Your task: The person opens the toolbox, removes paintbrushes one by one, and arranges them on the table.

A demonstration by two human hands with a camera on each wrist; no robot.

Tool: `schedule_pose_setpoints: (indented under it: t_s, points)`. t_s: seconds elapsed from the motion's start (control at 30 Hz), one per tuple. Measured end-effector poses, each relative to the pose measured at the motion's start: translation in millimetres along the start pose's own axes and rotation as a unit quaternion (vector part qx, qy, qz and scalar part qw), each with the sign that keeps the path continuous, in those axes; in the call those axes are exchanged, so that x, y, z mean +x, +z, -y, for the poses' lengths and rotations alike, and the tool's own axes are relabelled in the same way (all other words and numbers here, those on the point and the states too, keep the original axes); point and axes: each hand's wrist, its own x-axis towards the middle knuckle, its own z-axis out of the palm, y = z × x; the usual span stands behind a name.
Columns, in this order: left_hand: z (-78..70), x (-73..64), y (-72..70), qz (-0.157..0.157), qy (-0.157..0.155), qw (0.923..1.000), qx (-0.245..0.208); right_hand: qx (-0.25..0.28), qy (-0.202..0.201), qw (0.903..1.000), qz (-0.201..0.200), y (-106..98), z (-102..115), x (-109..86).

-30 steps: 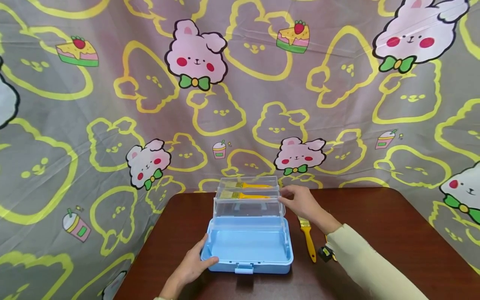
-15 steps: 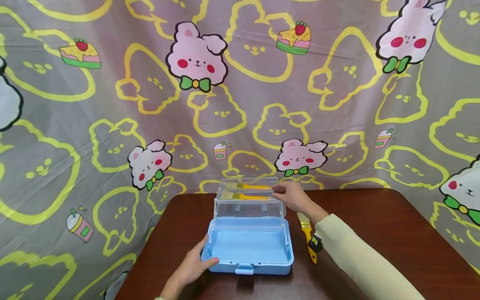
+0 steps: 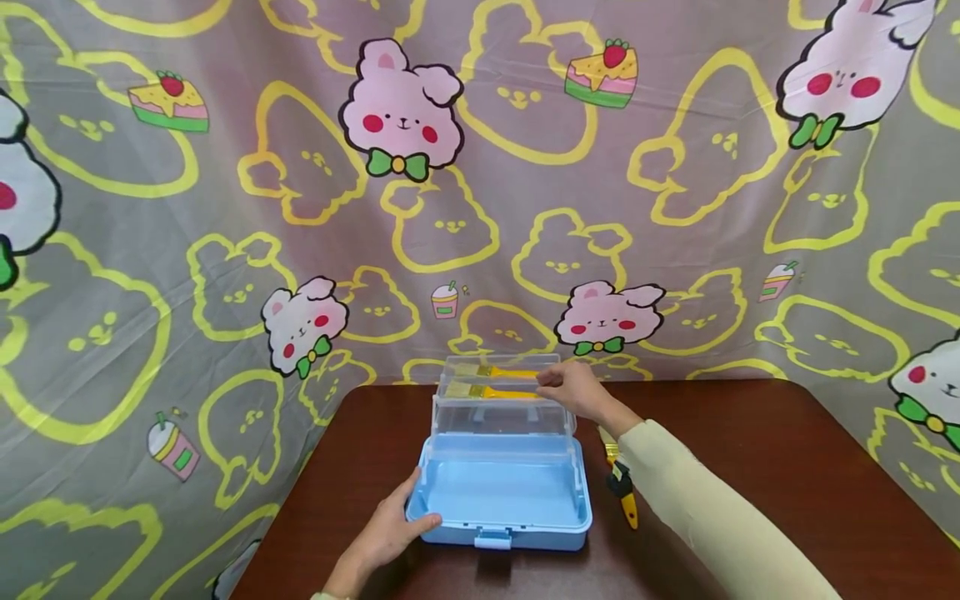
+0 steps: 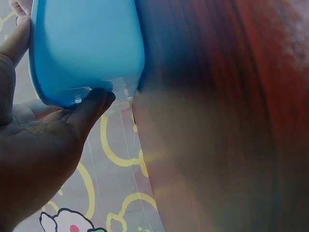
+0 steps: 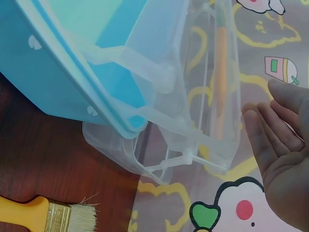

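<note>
A light blue toolbox (image 3: 501,492) stands open on the table, its clear tiers and lid raised at the back. My left hand (image 3: 390,527) holds its left side, thumb at the front-left rim and fingers along the outer wall. Two paintbrushes with yellow handles, a rear paintbrush (image 3: 514,373) and a front paintbrush (image 3: 510,393), lie side by side in the upper clear tray (image 3: 442,388). My right hand (image 3: 576,390) is over their handle ends. In the right wrist view its fingers are bent, with a gap to the thumb, beside the tray wall.
Another yellow-handled paintbrush (image 5: 29,215) lies on the dark wooden table (image 3: 720,467) right of the toolbox, partly hidden by the right wrist's camera (image 3: 619,481) in the head view. A patterned cloth (image 3: 495,192) hangs behind the table.
My right hand has moved left from the tray's right end to over the brush handles. The left hand stays on the toolbox, and both brushes in the tray lie as before.
</note>
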Motion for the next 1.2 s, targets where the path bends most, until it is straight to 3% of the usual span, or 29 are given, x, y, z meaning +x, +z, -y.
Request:
schedule_pose_setpoints:
  t_s: [0.6, 0.93, 1.2]
  points:
    - [-0.9, 1.5, -2.1, 0.004, 0.008, 1.0000, 0.000, -0.027, 0.017, 0.9991, 0.027, 5.9, -3.6, 9.7]
    - [-1.6, 1.0, -2.5, 0.007, 0.010, 0.9999, -0.002, -0.058, 0.003, 0.9972, 0.047, 8.9, -2.4, 13.5]
    - [1.4, 2.1, -0.5, 0.015, 0.002, 0.9999, -0.004, -0.090, -0.031, 0.9938, 0.057, 13.3, -4.9, 15.4]
